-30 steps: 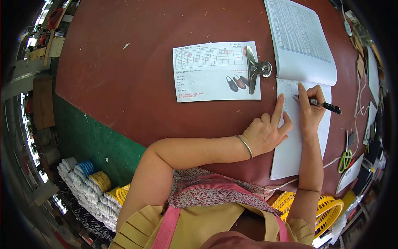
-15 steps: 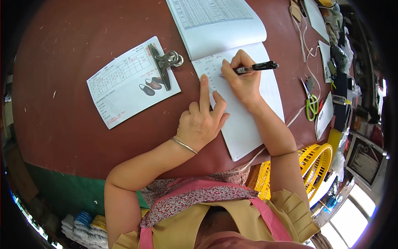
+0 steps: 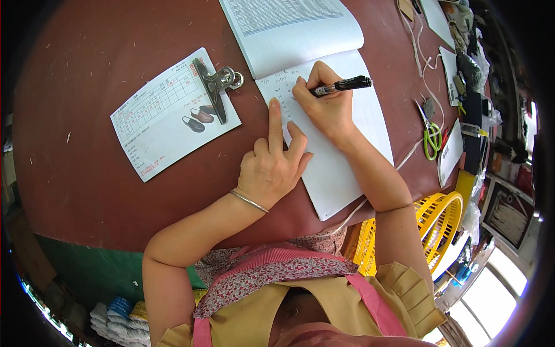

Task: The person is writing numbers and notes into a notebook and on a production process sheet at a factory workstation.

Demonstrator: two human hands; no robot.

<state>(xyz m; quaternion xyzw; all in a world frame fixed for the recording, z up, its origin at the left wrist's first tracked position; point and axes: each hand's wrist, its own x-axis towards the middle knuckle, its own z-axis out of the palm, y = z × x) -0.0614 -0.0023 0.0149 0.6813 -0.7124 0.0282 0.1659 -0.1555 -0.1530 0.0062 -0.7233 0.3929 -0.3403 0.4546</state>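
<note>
Right hand (image 3: pixel 326 107) grips a black pen (image 3: pixel 341 86) over the open notebook (image 3: pixel 335 168); left hand (image 3: pixel 269 168) presses the page, index finger extended.

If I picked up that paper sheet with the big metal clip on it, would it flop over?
Probably, yes. The paper sheet looks thin and lies flat on the table, so it would likely bend. The metal clip sits at one edge, so that side would probably hang lower. It looks light, and a push might slide it easily.

left hand (image 3: pixel 270 168) pointing, right hand (image 3: pixel 325 104) gripping, seemingly
</note>
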